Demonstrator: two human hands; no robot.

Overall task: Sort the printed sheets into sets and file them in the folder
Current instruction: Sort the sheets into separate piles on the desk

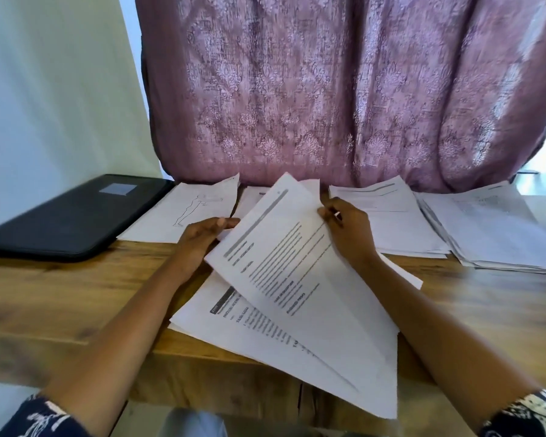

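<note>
A printed sheet (300, 279) is lifted and tilted over a loose stack of sheets (221, 323) at the table's front middle. My right hand (347, 228) pinches the lifted sheet's upper right edge. My left hand (202, 238) holds its left edge, fingers partly hidden behind the paper. A black folder (67, 219) lies closed at the far left. Sorted piles lie along the back: one with a figure drawing (183, 212), one in the middle right (391, 216), one at the far right (492, 231).
The wooden table (60, 298) has bare surface at the front left and front right. A mauve patterned curtain (328, 89) hangs right behind the piles. A white wall (44, 89) stands at the left.
</note>
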